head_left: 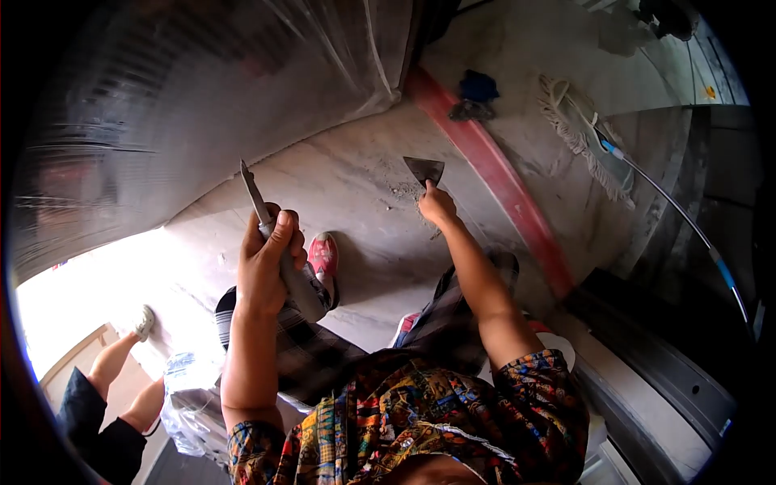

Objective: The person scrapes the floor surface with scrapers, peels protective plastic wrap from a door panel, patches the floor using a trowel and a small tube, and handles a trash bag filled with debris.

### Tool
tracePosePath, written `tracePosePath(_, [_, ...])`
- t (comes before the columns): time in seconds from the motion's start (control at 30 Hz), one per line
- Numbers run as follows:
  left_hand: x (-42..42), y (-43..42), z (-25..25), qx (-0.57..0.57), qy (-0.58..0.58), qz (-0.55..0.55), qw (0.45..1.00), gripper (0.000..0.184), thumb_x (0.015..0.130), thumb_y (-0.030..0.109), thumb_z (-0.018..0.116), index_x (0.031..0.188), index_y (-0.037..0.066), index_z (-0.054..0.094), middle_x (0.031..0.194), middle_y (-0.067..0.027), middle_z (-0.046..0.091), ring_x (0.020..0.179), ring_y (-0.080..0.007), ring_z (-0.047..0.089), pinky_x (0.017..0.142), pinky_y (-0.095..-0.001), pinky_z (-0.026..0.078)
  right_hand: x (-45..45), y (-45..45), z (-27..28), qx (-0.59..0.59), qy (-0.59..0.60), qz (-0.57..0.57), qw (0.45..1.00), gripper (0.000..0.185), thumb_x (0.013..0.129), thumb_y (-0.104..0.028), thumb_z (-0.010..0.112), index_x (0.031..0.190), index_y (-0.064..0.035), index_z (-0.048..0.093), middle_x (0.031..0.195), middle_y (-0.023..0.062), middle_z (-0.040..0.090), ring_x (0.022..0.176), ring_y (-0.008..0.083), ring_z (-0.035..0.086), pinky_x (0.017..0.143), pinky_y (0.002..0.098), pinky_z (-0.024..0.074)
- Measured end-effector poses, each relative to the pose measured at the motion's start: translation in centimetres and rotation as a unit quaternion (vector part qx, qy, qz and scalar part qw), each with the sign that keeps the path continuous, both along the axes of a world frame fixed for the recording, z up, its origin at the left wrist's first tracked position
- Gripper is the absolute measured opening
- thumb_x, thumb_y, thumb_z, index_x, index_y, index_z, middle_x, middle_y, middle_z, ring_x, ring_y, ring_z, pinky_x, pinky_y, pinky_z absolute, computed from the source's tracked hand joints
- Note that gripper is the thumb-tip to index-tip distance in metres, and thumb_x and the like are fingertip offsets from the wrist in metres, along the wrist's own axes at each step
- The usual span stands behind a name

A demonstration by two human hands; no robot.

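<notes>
Shirt (404, 416) below, left hand (268, 250) holds perhaps a knife (300, 293), right hand (437, 204) scraper (425, 169).

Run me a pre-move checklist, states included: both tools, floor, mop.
1. Left hand gripping the pointed grey tool: ok.
2. Its tip aimed away from the body: ok.
3. Right hand holding the scraper: ok.
4. Scraper blade pressed flat on the floor: cannot tell.
5. Floor around the blade free of loose debris: not ok, crumbs lie beside it.
6. Mop clear of the scraper: ok, it's across the red strip.
</notes>
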State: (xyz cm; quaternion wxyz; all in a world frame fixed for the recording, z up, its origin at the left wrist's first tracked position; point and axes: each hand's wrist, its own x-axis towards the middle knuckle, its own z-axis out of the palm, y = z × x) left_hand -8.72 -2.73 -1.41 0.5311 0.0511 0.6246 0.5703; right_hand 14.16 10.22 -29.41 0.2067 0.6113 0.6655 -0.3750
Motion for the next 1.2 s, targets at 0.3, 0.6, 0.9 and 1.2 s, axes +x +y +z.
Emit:
tracePosePath(0.3, [-0.5,1.4,-1.1,-0.024,-0.016,0.008,1.0,0.01,0.088,0.018,0.051,0.091,0.011,0.045,0.076,0.0008,0.045,0.059,-0.0065,0.041,0.047,-0.0191,0.034,-0.1,-1.7,-0.2,-0.134,0.103,-0.135,0.976,0.052,0.074,-0.014,0.04,0.124,-0.002,0.035,0.061,0.015,0.058,0.042,0.0257,0.054,0.041,0.0373,0.0431])
tracePosePath(0.6, [0.0,0.0,0.7,-0.057,-0.026,0.005,0.998,0.051,0.08,0.03,0.063,0.117,0.007,0.036,0.07,-0.003,0.045,0.057,-0.0105,0.044,0.047,-0.0234,0.038,0.5,-1.8,-2.4,-0.18,0.293,-0.383,0.857,0.052,0.076,-0.007,0.045,0.125,-0.0212,0.038,0.055,0.0006,0.036,0.035,0.0099,0.029,0.03,0.0233,0.0277])
tracePosePath(0.9, [0.5,-1.1,1.2,0.044,-0.033,-0.021,0.998,0.053,0.083,0.031,0.058,0.123,0.011,0.031,0.066,-0.0013,0.04,0.053,-0.0088,0.04,0.043,-0.0226,0.036,1.5,-1.6,-1.9,-0.229,0.438,-0.422,0.76,0.028,0.081,-0.027,0.055,0.106,-0.0137,0.051,0.062,0.0001,0.052,0.048,0.0116,0.048,0.039,0.0234,0.0333])
tracePosePath(1.2, [1.6,-1.0,1.4,0.028,-0.035,-0.019,0.999,0.06,0.083,0.031,0.059,0.129,0.011,0.025,0.06,-0.0003,0.037,0.049,-0.0087,0.038,0.041,-0.0232,0.035,2.0,0.2,-0.2,-0.269,0.537,-0.422,0.679,0.043,0.085,-0.037,0.045,0.122,-0.0155,0.043,0.123,-0.0023,0.048,0.097,0.0145,0.053,0.058,0.0227,0.0367])
